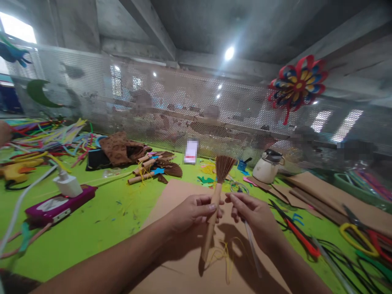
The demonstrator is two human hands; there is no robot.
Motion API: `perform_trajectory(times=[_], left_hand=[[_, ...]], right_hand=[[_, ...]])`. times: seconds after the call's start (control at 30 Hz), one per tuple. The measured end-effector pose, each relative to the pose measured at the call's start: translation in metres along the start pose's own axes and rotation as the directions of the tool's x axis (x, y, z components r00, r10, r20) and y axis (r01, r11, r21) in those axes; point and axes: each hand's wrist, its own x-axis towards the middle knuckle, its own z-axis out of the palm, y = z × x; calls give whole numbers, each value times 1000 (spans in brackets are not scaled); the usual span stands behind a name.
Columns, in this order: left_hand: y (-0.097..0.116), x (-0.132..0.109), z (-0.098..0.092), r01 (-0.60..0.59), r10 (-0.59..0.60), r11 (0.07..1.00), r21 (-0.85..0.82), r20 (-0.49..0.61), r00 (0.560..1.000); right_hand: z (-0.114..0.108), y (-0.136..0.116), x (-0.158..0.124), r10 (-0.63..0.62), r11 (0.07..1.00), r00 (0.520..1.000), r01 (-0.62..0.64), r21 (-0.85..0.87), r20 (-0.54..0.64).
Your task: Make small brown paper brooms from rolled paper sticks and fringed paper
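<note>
My left hand (200, 209) is closed around a small broom-like paper piece (217, 198), thumb on top. It has a rolled brown paper handle and a pleated brown fan at its upper end, and it tilts over the table. Close to its right side is my right hand (249, 208), thumb and forefinger pinched together; whatever is between them is too small to make out. A thin whitish stick (252, 249) runs down from beneath that hand. Loose yellow string (226, 255) hangs or lies by the handle's lower end, above a brown paper sheet (171, 245).
Similar paper pieces (150, 169) lie left of centre. A purple power strip (61, 204) with a white plug and a yellow glue gun (20, 170) are at left. Scissors (359, 237), red-handled pliers (301, 239) and a white mug-like pot (266, 168) are at right. A mesh screen (190, 106) stands behind.
</note>
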Motion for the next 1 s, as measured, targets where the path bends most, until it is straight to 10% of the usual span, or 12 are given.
perform_trajectory(times=[0.2,0.37,0.53,0.7,0.83,1.0], left_hand=[[1,-5,9,7,-10,1000,17,141,990],[-11,-7,10,5,-6,1000,25,23,1000],[-11,-14,23,61,-57,995,77,-52,997],[-11,-20,32,113,-111,993,34,-55,992],[-15,-22,36,100,-98,995,25,-63,993],[-15,-23,34,108,-107,993,56,-19,994]], right_hand=[[5,-2,-3,-12,998,973,-4,69,232],[-5,-3,4,13,990,996,0,139,-92],[-23,-15,11,-265,964,937,265,-33,-227],[-24,-40,6,-637,583,771,463,-668,-22],[-28,-61,13,-647,279,724,519,-808,241],[-46,-84,31,-492,262,757,600,-756,430]])
